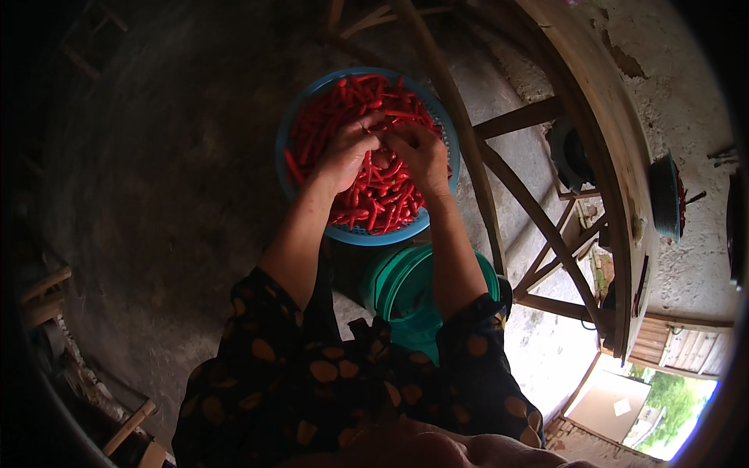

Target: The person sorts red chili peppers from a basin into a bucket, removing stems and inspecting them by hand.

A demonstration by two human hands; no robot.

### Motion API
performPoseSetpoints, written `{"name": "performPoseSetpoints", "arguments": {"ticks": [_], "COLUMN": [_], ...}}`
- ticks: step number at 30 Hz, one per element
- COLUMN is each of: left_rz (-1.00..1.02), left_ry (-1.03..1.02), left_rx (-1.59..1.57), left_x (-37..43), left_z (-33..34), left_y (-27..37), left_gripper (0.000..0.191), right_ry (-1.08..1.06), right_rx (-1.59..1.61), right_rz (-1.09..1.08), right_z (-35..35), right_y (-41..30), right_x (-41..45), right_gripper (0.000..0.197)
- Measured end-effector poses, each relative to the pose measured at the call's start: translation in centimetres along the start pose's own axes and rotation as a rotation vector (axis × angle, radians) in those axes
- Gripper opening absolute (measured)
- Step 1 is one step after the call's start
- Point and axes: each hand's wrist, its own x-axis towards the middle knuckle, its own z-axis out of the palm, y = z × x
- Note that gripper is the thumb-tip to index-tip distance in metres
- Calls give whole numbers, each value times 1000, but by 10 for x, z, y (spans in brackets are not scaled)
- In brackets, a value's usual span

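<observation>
A round blue plastic basket with perforated sides is heaped with red chili peppers. Over the middle of the heap, my left hand has its thumb and fingers bent around a red chili pepper. Close against it from the right, my right hand has its fingers curled down, with thumb and fingertips at the same chili. The fingertips of both hands nearly meet and partly hide what is between them. Below the basket, nearer my body, stands a green plastic bucket; my right forearm passes over it.
A wooden table with crossed legs stands close at the right. On it sits another basket with red contents. Wooden stool-like pieces lie at the lower left. Concrete floor spreads to the left, and daylight enters at the lower right.
</observation>
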Motion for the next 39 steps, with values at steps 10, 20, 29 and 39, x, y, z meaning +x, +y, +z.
{"name": "performPoseSetpoints", "arguments": {"ticks": [10,20,29,39], "left_rz": [-11,-38,-83,169], "left_ry": [-23,-102,-210,65], "left_rx": [-99,-248,-262,-159], "left_x": [-1,0,-3,3], "left_z": [0,-5,0,3], "left_y": [9,12,14,7], "left_gripper": [51,45,45,53], "right_ry": [28,-206,-353,-106], "right_rx": [1140,483,303,552], "right_rz": [274,156,-44,154], "right_z": [-6,-3,-10,20], "right_y": [25,8,13,11], "right_x": [2,-7,-1,-15], "right_gripper": [18,17,12,15]}}
